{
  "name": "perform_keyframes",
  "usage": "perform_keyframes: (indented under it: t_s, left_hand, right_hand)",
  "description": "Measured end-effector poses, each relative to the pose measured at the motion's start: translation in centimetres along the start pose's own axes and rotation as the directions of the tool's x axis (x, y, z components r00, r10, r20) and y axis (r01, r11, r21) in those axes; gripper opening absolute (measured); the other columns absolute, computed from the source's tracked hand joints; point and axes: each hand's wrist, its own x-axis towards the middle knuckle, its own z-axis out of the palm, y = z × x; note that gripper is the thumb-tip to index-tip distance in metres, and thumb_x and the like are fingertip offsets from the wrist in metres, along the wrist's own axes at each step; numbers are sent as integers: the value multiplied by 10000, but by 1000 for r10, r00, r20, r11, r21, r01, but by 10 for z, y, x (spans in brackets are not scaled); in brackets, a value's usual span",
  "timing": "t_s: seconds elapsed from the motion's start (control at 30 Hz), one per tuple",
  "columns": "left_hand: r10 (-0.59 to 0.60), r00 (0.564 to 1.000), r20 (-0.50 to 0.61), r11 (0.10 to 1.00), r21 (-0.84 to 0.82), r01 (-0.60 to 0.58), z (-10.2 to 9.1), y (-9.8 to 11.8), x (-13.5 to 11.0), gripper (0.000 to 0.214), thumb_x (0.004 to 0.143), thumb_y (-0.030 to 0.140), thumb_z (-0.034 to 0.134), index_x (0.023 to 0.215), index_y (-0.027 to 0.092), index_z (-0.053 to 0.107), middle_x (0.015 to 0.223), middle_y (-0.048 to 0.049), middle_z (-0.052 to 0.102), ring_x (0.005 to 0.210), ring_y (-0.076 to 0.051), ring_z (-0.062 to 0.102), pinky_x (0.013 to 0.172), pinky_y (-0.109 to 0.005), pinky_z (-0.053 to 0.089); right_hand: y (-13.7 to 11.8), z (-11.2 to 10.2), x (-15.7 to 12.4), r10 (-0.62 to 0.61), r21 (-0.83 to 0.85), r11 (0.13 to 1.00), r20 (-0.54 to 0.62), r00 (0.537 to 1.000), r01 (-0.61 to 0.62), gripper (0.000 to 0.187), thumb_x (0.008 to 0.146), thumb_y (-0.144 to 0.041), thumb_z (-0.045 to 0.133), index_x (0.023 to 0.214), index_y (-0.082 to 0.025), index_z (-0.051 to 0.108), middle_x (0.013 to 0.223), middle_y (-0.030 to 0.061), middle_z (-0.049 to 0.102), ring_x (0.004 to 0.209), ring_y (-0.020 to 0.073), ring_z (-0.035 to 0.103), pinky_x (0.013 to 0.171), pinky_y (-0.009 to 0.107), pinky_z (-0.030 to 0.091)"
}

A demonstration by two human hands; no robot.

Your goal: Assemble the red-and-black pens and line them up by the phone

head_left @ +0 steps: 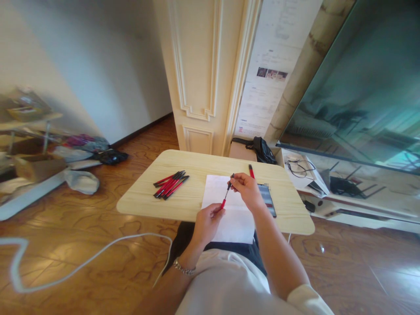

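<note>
My left hand (206, 221) is closed round a red pen barrel (223, 204), whose end sticks up past the fingers. Just above it and to the right, my right hand (245, 188) pinches the black part of a pen (229, 184). A thin refill (226, 193) spans the gap between the black part and the barrel; how deep it sits inside is too small to tell. Beneath both hands lies a white sheet of paper (234, 225). Several red and black pens (170, 185) are heaped on the table to the left. Another red pen (251, 171) lies beyond my right hand.
The pale wooden table (144, 192) has rounded corners. A dark flat device (268, 201) rests on its right side, partly behind my right arm. A black bag (262, 151) sits past the far edge. A white cable (98, 258) crosses the floor at left.
</note>
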Motion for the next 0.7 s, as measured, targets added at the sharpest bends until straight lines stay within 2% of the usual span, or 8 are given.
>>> perform_keyframes:
  t_s: [0.33,0.7]
  left_hand:
    - [-22,1000,-17,999,-26,22,-1,4,0,286,799,373,594,989,177,679,893,-63,722,799,-199,668,699,-272,516]
    - [-29,999,13,996,-78,30,-1,2,-1,315,801,404,591,972,154,678,810,-62,713,734,-185,662,655,-261,506]
  right_hand:
    - [20,7,-12,26,-34,999,77,997,-23,283,708,-406,672,859,-177,603,766,45,675,616,134,580,554,258,437]
    - [25,3,-16,21,-91,996,118,993,-11,258,739,-390,649,871,-171,614,806,59,684,642,135,585,569,257,445]
